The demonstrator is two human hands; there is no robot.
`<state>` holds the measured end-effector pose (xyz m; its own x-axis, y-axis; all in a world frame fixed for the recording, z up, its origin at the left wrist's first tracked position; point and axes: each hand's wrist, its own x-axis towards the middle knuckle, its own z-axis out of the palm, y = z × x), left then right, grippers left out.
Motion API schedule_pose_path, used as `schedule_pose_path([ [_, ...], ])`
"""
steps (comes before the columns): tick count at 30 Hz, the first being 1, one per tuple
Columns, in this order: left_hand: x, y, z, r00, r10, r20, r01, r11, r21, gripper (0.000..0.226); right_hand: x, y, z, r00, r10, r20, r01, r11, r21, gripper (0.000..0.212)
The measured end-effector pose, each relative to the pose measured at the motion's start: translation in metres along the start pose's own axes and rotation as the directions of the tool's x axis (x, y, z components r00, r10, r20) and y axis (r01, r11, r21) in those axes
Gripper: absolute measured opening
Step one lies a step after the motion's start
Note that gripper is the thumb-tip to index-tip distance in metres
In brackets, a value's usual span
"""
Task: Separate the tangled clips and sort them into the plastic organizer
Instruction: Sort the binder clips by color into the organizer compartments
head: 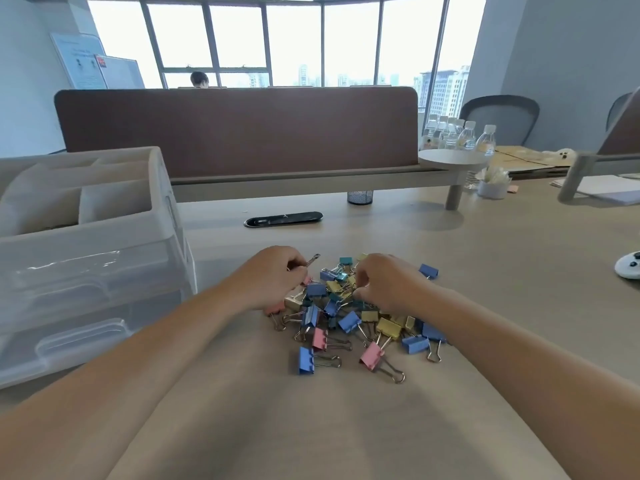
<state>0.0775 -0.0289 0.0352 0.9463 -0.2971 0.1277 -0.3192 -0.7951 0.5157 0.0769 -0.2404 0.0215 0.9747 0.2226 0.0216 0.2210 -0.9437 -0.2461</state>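
one tangled pile of clips [349,317], too many to count, lay on the surface [485,271] beside one plastic organizer [86,271], the left grip [277,278] pinching one clip [312,260] by its handle, the right grip [384,285] curled into the pile, its hold unclear.

Left hand [273,278] and right hand [388,285]: bare. Left forearm [156,348] and right forearm [512,341]: uncovered along visible length.

Open-plan office. Brown fabric desk divider [239,129] across frame centre; grey mesh swivel chair [498,116] upper right; tall window wall [294,39] along top; black oval cable grommet [283,219] in pale wooden desk [485,271].
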Motion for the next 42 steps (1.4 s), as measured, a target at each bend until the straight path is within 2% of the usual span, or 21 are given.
schedule_pose_path([
  [4,0.004,-0.003,0.0,0.996,-0.055,0.065,0.054,0.998,0.02,0.015,0.001,0.0,-0.006,1.0,-0.002,-0.003,0.002,0.998,0.066,0.02],
  [8,0.005,-0.004,0.007,0.986,-0.056,0.156,0.045,0.996,0.075,0.031,0.004,-0.002,-0.012,1.0,0.003,-0.026,0.002,0.981,0.193,0.018],
  [11,0.004,-0.002,0.011,0.978,-0.13,0.166,0.122,0.991,0.055,0.029,0.005,-0.005,-0.019,0.997,0.025,-0.079,-0.005,0.97,0.243,0.018],
  [16,0.01,-0.016,0.015,0.983,-0.004,0.183,-0.031,0.982,0.185,0.01,0.007,-0.013,-0.016,1.0,0.007,-0.012,-0.002,0.93,0.368,0.006],
  [20,0.014,-0.022,0.013,0.965,0.03,0.259,-0.08,0.98,0.184,0.024,0.017,-0.022,-0.006,0.996,-0.072,0.045,0.065,0.987,0.148,0.026],
  [24,0.013,-0.024,0.016,0.96,0.04,0.277,-0.097,0.976,0.193,0.021,0.024,-0.026,0.006,0.98,-0.111,0.166,0.115,0.993,-0.018,0.04],
  [28,0.014,-0.025,0.021,0.97,0.058,0.237,-0.101,0.98,0.172,0.018,0.032,-0.022,0.013,0.98,-0.132,0.15,0.151,0.981,-0.124,0.038],
  [34,0.014,-0.027,0.021,0.98,0.079,0.185,-0.097,0.991,0.095,0.007,0.031,-0.02,0.015,0.984,-0.166,0.066,0.175,0.97,-0.168,0.027],
  [39,0.01,-0.023,0.013,0.989,0.032,0.147,-0.04,0.998,0.049,0.012,0.027,-0.023,0.015,0.982,-0.176,0.066,0.184,0.968,-0.169,0.025],
  [42,0.006,-0.02,0.009,0.993,0.016,0.119,-0.02,0.999,0.031,0.013,0.026,-0.027,0.014,0.981,-0.171,0.087,0.184,0.967,-0.176,0.03],
])
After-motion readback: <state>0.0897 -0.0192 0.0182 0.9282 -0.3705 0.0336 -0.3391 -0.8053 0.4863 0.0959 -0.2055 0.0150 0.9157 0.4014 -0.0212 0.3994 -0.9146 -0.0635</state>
